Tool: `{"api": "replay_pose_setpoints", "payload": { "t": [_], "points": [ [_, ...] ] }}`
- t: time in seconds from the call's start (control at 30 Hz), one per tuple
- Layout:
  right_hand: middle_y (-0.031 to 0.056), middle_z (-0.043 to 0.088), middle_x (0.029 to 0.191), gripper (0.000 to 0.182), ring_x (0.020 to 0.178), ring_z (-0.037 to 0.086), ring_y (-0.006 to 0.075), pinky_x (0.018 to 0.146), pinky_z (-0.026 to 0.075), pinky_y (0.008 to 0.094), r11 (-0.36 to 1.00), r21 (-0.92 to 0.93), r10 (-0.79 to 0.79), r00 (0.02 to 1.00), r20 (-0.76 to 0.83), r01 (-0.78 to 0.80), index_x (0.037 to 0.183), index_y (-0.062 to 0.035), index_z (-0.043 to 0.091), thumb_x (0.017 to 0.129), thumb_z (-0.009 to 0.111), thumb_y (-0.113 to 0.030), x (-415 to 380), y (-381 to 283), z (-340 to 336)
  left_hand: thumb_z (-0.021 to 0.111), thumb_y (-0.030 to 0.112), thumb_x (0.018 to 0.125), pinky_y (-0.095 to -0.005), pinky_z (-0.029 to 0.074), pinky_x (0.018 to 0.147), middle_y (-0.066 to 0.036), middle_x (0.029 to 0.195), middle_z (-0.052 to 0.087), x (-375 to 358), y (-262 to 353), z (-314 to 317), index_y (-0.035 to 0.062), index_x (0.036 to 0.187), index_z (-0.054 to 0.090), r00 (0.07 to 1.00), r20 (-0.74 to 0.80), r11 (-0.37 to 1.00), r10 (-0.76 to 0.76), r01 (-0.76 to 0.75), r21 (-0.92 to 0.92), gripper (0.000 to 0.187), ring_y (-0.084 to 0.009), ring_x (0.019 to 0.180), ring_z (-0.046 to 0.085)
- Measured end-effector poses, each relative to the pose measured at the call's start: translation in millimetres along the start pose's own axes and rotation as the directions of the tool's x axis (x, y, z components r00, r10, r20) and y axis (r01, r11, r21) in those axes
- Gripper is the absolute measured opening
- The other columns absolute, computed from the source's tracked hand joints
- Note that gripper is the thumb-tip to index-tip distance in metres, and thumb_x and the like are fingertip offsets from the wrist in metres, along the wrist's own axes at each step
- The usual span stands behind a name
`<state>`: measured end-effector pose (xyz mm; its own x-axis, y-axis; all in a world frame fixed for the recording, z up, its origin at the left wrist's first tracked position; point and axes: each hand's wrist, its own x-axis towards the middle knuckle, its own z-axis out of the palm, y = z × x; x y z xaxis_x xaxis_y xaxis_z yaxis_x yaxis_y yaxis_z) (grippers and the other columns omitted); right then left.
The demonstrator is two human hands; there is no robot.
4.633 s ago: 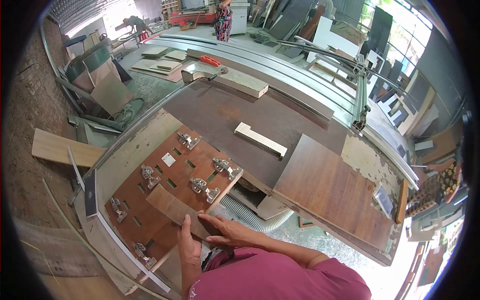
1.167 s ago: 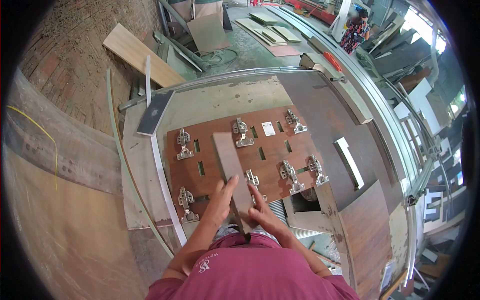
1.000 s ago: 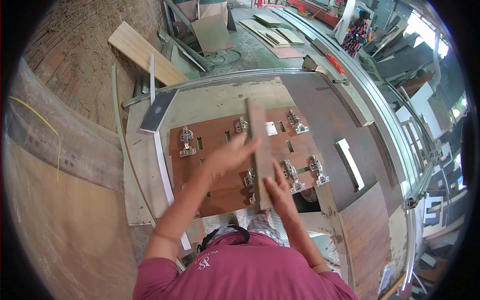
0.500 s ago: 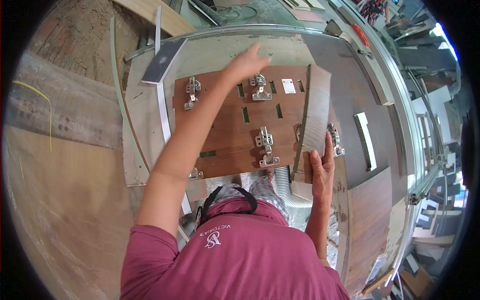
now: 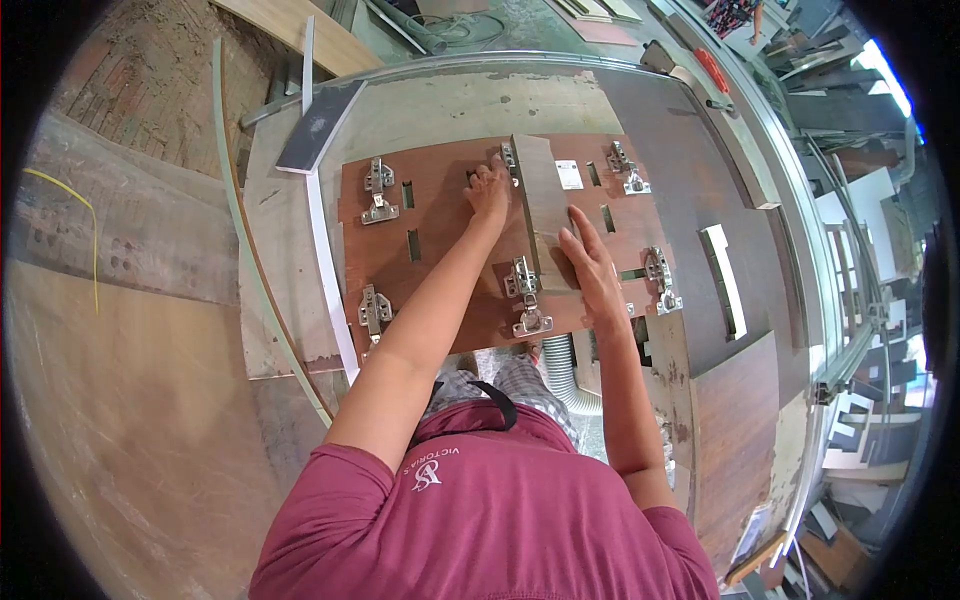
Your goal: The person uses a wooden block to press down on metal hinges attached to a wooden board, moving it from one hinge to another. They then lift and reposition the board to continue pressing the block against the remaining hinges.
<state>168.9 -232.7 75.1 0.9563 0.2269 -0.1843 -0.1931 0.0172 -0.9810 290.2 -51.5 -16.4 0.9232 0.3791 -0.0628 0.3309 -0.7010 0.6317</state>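
A narrow wood strip (image 5: 546, 200) lies lengthwise across the middle of a reddish-brown panel (image 5: 450, 240) with cut slots. My left hand (image 5: 487, 190) is just left of the strip's upper part, its fingers bent and slightly apart over the panel. Against the strip's right edge, my right hand (image 5: 597, 270) has its fingers stretched out and its thumb by the strip. Metal hinges sit on the panel, among them one at the upper left (image 5: 378, 190), one beside the strip's lower end (image 5: 525, 295) and one at the lower right (image 5: 660, 280). A white label (image 5: 568, 174) is right of the strip.
A dark board piece (image 5: 320, 127) and a long white strip (image 5: 325, 240) lie left of the panel. To the right are a white notched piece (image 5: 727, 280) and a brown board (image 5: 737, 430). A red-handled tool (image 5: 712, 70) rests on the rail. Part of a person (image 5: 735, 15) shows far right.
The wood strip has moved left to the panel's middle and now lies flatter. My left hand has come down and back beside it. My right hand has shifted left and its grip has loosened.
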Motion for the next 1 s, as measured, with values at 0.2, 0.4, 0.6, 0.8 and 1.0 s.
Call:
{"api": "replay_pose_setpoints", "payload": {
  "t": [0.2,0.4,0.6,0.8,1.0],
  "points": [
    [0.0095,0.052,0.132,0.064,0.113,0.055,0.0156,0.094,0.046,0.0259,0.999,-0.009,-0.034,0.998,0.054,0.034,0.145,-0.0067,0.038,0.094,0.058,-0.039,24,-1,1,0.048,0.027,0.096,-0.0554,0.039,0.091,-0.016,0.121,0.062,-19,11,-17,0.0146,0.129,0.048,0.994,0.087,0.967,0.066,-0.085,0.238,0.035,-0.0317,0.117,0.054],
    [0.017,0.051,0.133,0.066,0.118,0.053,0.0209,0.097,0.043,0.0285,1.0,-0.005,0.03,0.998,0.05,-0.029,0.144,0.0007,0.036,0.094,0.058,-0.037,27,-10,3,0.043,0.021,0.097,-0.0534,0.041,0.086,-0.007,0.107,0.07,-1,-13,14,0.0139,0.118,0.057,0.994,-0.017,0.971,0.112,-0.106,0.216,0.026,-0.0289,0.109,0.06],
    [0.0099,0.049,0.137,0.066,0.117,0.053,0.0171,0.098,0.043,0.0283,0.999,-0.018,0.034,0.997,0.067,-0.033,0.146,-0.0051,0.037,0.094,0.058,-0.04,31,-2,1,0.043,0.021,0.097,-0.0523,0.042,0.084,-0.004,0.104,0.071,9,-20,25,0.0177,0.116,0.06,0.996,-0.049,0.971,0.078,-0.065,0.228,0.025,-0.0276,0.107,0.062],
    [0.0096,0.048,0.137,0.064,0.117,0.052,0.0168,0.1,0.042,0.0279,0.997,0.027,0.066,0.997,0.048,-0.067,0.146,-0.0053,0.037,0.095,0.059,-0.036,30,2,-1,0.045,0.022,0.096,-0.0541,0.042,0.081,-0.007,0.104,0.071,3,-18,19,0.015,0.119,0.058,0.993,-0.027,0.969,0.117,-0.108,0.223,0.027,-0.0291,0.106,0.062],
    [0.0141,0.047,0.139,0.062,0.12,0.051,0.018,0.098,0.043,0.0278,0.994,0.1,0.037,0.999,0.023,-0.039,0.144,-0.0009,0.038,0.095,0.058,-0.034,23,-9,-22,0.054,0.047,0.091,-0.0579,0.039,0.086,-0.017,0.106,0.069,-18,7,-6,0.0069,0.129,0.048,0.996,0.016,0.983,0.089,-0.09,0.159,0.056,-0.037,0.112,0.058]
  ]
}}
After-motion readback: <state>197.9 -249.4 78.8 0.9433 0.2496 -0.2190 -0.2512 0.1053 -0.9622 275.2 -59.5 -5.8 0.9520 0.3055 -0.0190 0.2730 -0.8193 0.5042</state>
